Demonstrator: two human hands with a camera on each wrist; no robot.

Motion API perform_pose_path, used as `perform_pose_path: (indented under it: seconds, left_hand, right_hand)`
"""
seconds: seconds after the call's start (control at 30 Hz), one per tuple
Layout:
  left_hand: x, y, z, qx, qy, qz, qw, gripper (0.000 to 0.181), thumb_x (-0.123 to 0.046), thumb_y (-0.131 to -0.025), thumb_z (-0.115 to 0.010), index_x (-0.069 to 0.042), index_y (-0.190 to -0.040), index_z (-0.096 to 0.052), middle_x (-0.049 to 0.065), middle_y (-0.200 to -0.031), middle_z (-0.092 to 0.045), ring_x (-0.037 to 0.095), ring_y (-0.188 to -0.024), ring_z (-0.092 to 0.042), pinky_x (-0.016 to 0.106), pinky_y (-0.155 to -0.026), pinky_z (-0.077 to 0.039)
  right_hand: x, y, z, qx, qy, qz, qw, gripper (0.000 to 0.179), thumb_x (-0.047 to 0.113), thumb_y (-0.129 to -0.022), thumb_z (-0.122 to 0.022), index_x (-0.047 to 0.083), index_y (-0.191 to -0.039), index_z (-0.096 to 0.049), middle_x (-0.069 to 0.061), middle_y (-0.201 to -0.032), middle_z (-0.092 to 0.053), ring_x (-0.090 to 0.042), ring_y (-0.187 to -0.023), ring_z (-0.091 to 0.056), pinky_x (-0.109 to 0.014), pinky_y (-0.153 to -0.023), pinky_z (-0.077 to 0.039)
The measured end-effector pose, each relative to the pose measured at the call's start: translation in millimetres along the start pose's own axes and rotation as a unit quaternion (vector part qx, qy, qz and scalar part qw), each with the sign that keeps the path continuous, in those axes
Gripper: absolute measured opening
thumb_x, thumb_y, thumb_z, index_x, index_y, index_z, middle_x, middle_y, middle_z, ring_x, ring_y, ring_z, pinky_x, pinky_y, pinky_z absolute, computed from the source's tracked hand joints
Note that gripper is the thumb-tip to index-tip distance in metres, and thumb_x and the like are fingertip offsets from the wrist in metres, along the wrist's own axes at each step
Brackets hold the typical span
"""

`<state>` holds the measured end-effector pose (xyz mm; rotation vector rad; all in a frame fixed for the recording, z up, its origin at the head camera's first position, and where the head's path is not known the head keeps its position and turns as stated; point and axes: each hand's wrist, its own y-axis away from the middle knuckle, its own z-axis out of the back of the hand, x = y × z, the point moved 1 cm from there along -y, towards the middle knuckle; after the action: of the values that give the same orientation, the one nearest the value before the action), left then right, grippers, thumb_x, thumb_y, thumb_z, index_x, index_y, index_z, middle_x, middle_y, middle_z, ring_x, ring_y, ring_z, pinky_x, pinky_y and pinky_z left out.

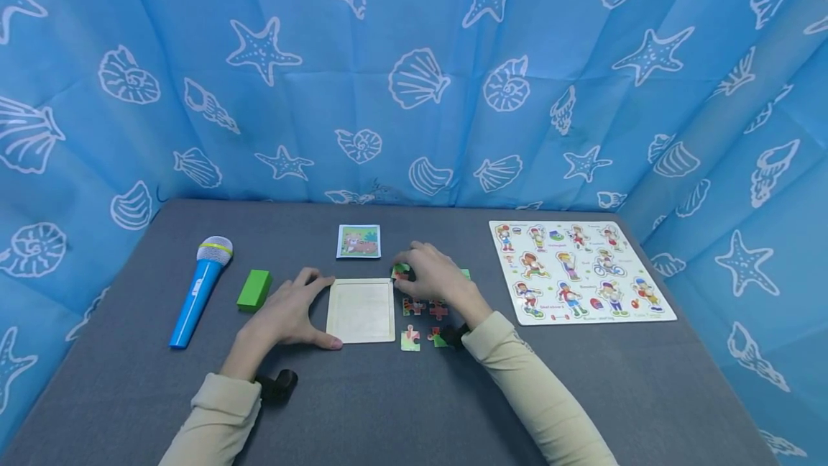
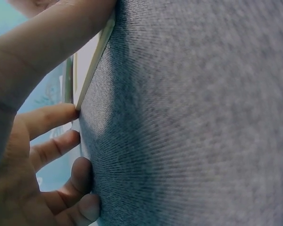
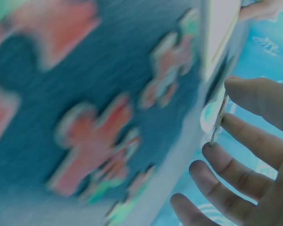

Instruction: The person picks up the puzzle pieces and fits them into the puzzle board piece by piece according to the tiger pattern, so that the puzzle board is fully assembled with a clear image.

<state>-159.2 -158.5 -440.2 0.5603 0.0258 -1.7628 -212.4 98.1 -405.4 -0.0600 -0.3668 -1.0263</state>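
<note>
Head view: on a gray cloth-covered counter point(image 1: 362, 408), before a blue shell-patterned curtain point(image 1: 420, 128), the left hand point(image 1: 294, 311), spread wide, holds a tray point(image 1: 361, 311) between thumb and index finger along its left side. The right hand point(image 1: 427, 275) pinches a puzzle piece point(image 1: 400, 269) beside the tray's far right corner, near loose pieces point(image 1: 410, 339). The step appears to be placing a piece; the next move calls for aligning it.

Left wrist view: the index fingertip touches a tray corner.

Right wrist view: thumb and fingers grasp the piece edge-on.
</note>
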Motion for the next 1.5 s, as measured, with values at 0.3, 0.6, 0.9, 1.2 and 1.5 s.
perform_pose_path:
  seconds: [0.3,0.6,0.9,1.2,1.5]
  left_hand:
    - [0.2,0.6,0.3,-0.005,-0.004,-0.005,1.0,0.116,-0.068,-0.063,-0.089,-0.014,-0.155,-0.044,0.019,-0.156,-0.04,0.045,-0.127,-0.053,0.064,-0.1,-0.048]
    - [1.2,1.3,1.0,-0.003,0.005,-0.011,0.9999,0.116,-0.069,-0.063,-0.088,-0.014,-0.155,-0.045,0.018,-0.155,-0.04,0.043,-0.126,-0.053,0.064,-0.1,-0.047]
    - [2.1,2.0,0.1,-0.006,0.006,-0.016,0.9998,0.115,-0.069,-0.063,-0.088,-0.015,-0.155,-0.045,0.018,-0.155,-0.04,0.045,-0.126,-0.052,0.065,-0.1,-0.047]
    - [2.3,2.0,0.1,-0.01,0.005,-0.021,0.9997,0.116,-0.069,-0.063,-0.088,-0.014,-0.155,-0.045,0.019,-0.156,-0.039,0.046,-0.128,-0.052,0.065,-0.1,-0.047]
    - [1.5,1.7,1.3,-0.021,0.004,-0.036,0.9991,0.101,-0.068,-0.075,-0.079,-0.011,-0.153,-0.048,0.019,-0.151,-0.044,0.045,-0.124,-0.054,0.063,-0.1,-0.048]
  right_hand:
    - [28.6,-6.5,-3.4,0.017,0.002,0.034,0.9993,0.037,0.027,-0.096,-0.072,0.014,-0.13,-0.071,-0.011,-0.127,-0.067,-0.027,-0.109,-0.062,-0.045,-0.085,-0.053]
    - [56.3,-17.1,-15.9,0.047,0.021,0.05,0.9974,0.039,0.032,-0.096,-0.072,0.019,-0.133,-0.069,-0.005,-0.127,-0.068,-0.023,-0.11,-0.063,-0.04,-0.084,-0.056]
    - [71.7,-26.8,-27.9,0.065,0.056,0.055,0.9948,0.043,0.036,-0.096,-0.072,0.024,-0.137,-0.067,0.001,-0.11,-0.066,-0.011,-0.083,-0.051,-0.026,-0.064,-0.041]
    - [68.9,-28.2,-30.1,0.049,0.06,0.038,0.9963,0.042,0.035,-0.096,-0.072,0.025,-0.136,-0.067,-0.001,-0.127,-0.067,-0.018,-0.107,-0.063,-0.035,-0.078,-0.055]
    - [63.9,-26.3,-32.1,0.031,0.06,0.012,0.9977,0.031,0.035,-0.096,-0.072,0.025,-0.126,-0.072,-0.001,-0.131,-0.068,-0.023,-0.118,-0.063,-0.045,-0.09,-0.058]
